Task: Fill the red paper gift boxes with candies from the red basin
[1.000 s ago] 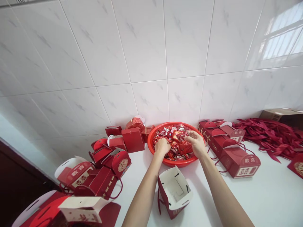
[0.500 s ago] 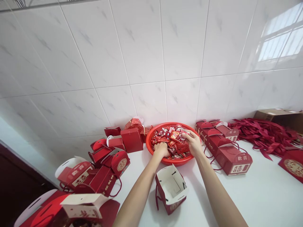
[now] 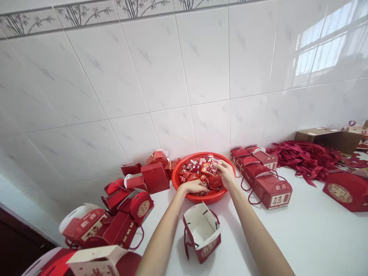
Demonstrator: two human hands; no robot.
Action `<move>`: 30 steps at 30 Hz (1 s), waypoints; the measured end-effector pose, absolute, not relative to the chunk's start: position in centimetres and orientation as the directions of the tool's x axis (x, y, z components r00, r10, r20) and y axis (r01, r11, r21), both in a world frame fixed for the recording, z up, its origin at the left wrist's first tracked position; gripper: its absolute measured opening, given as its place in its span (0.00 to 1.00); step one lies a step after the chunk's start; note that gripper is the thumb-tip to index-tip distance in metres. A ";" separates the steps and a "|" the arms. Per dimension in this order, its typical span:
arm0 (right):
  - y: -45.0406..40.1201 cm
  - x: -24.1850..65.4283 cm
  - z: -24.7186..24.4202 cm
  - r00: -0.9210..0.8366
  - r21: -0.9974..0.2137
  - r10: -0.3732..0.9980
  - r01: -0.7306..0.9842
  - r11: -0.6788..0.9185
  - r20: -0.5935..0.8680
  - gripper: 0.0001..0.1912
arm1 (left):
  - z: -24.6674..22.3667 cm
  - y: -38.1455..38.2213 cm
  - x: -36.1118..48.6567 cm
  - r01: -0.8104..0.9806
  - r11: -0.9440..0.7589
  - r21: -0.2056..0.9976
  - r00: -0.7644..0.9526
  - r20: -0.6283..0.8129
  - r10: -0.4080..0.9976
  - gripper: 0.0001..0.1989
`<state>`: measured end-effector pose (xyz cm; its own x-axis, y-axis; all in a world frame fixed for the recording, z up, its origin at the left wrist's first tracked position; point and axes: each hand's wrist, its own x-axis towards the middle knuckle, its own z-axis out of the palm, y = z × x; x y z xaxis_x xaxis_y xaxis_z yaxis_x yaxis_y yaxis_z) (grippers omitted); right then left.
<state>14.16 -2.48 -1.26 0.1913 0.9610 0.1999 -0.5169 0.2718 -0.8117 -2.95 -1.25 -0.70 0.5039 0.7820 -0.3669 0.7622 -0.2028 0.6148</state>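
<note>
Both hands are inside a red plastic basket [image 3: 211, 199] heaped with small wrapped candies [image 3: 188, 172]. My left hand [image 3: 195, 186] reaches over the near left part of the pile, fingertips down among the wrappers; what they grip, if anything, is hidden. At the basket's right side my right hand [image 3: 226, 174] is closed on a red candy packet [image 3: 213, 167] with white lettering. Just in front of the basket stands a red gift box [image 3: 202, 230] with its top open, showing a white inside with nothing in it. A dark red cord handle hangs at its left.
Red gift boxes [image 3: 119, 228] crowd the left side of the white table [image 3: 310, 237]. More closed boxes [image 3: 271, 188] line up right of the basket. Beyond them lie a heap of dark red ribbons [image 3: 304, 159] and a cardboard box [image 3: 330, 138]. A tiled wall [image 3: 166, 76] rises behind.
The camera view has tilted up and turned slightly right. My left hand has shifted a little right within the basket, its fingers stretching further across the candies. My right hand keeps its packet.
</note>
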 end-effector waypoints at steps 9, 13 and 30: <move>-2.4 14.2 -1.3 0.211 -0.795 0.962 -0.545 0.265 0.176 0.12 | -1.5 -0.8 -3.7 0.510 -0.161 0.845 0.507 -0.145 0.850 0.11; -2.5 14.3 -1.1 0.208 -0.797 0.964 -0.547 0.256 0.167 0.13 | -1.7 -0.5 -3.9 0.417 -0.194 0.888 0.376 0.026 0.926 0.14; -2.4 14.2 -1.3 0.181 -0.800 0.975 -0.562 0.207 0.126 0.18 | -1.0 -0.6 -3.7 0.414 -0.279 0.866 0.128 0.248 0.960 0.14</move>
